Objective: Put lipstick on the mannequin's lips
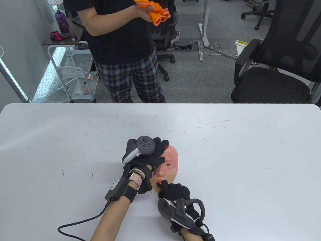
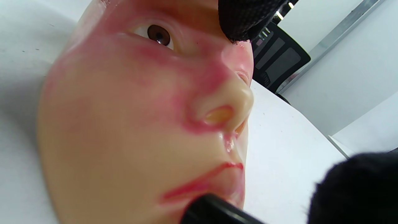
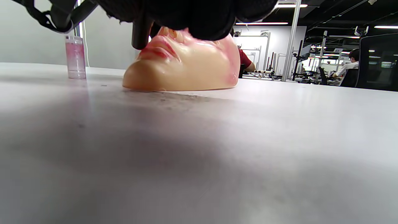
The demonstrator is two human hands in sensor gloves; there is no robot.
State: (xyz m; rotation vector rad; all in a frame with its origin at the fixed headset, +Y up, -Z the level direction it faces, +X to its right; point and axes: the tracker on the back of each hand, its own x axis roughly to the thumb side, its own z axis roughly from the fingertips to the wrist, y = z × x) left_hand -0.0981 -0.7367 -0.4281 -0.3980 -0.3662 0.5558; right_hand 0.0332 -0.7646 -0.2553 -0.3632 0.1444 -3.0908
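Observation:
A skin-coloured mannequin face [image 1: 170, 164] lies face up on the white table [image 1: 250, 150], with red smears on its cheeks and forehead. My left hand [image 1: 156, 150] holds it at the forehead and left side; one fingertip [image 2: 245, 18] lies by the eye. My right hand [image 1: 165, 187] is at the chin and grips a black lipstick tube [image 3: 140, 34]. The tube's end touches the red lips [image 3: 158, 46]. In the left wrist view the tube [image 2: 214, 211] sits against the lower lip [image 2: 202, 186], with my right hand [image 2: 357, 189] beside it.
A small translucent pink cylinder [image 3: 75, 57] stands on the table left of the face in the right wrist view. A person [image 1: 123, 50] holding orange cloth stands at the table's far edge. A black office chair [image 1: 275, 75] is beyond the far right edge.

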